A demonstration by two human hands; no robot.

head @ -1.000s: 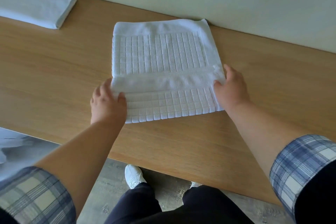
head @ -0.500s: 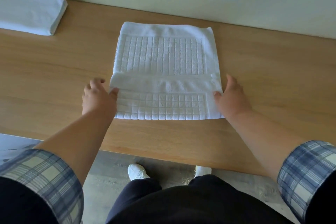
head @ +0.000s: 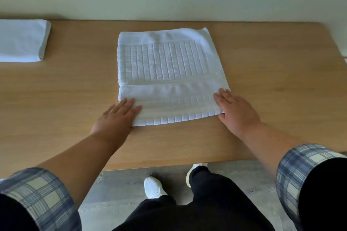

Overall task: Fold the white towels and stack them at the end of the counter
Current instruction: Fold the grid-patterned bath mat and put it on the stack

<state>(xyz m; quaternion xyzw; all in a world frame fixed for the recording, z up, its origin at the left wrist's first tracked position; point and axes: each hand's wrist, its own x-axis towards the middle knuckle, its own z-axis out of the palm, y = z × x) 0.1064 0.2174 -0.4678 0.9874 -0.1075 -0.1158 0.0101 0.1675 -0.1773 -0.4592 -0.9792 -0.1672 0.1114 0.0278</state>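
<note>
Mid-fold on the towel at counter centre, left hand and right hand pressing its near corners with flat, straight fingers, next likely another fold, then onto the stack far left.

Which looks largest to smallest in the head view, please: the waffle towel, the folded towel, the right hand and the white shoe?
1. waffle towel
2. folded towel, though the frame edge cuts it off
3. right hand
4. white shoe, only partly visible
</note>
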